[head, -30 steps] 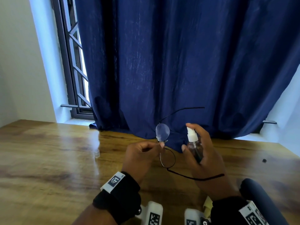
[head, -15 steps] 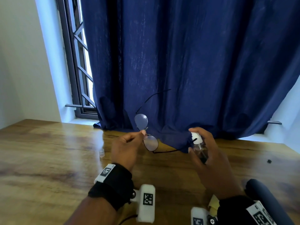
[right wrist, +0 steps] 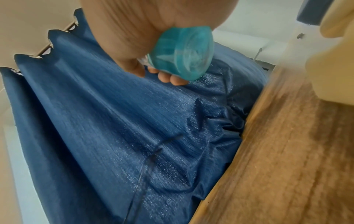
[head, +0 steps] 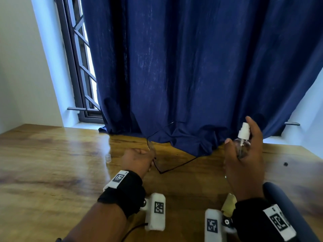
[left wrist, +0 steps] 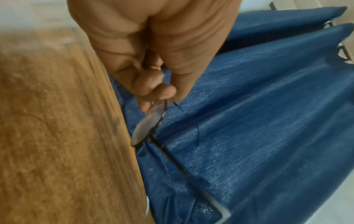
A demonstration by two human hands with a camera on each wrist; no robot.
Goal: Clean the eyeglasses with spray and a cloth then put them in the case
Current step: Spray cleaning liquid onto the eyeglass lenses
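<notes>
Thin black wire-framed eyeglasses (head: 158, 162) hang low over the wooden table (head: 52, 172), arms unfolded. My left hand (head: 150, 155) pinches them at the frame near one lens. The left wrist view shows the finger and thumb of that hand (left wrist: 162, 94) closed on the rim of a lens of the eyeglasses (left wrist: 149, 124). My right hand (head: 239, 137) grips a clear spray bottle (head: 243, 145) with a white nozzle, index finger raised above the nozzle, well to the right of the glasses. The bottle's round base (right wrist: 184, 53) fills the right wrist view. A dark blue case (head: 288, 212) and a yellow cloth (head: 229, 203) lie near my right wrist.
A dark blue curtain (head: 192, 67) hangs behind the table and bunches on its far edge. A small clear cap (head: 108, 157) stands on the wood left of my left hand. A tiny dark object (head: 285, 164) lies at the far right. A barred window (head: 82, 67) is at back left.
My left hand has lowered the glasses toward the table and turned them. My right hand has carried the spray bottle off to the right, away from the lenses.
</notes>
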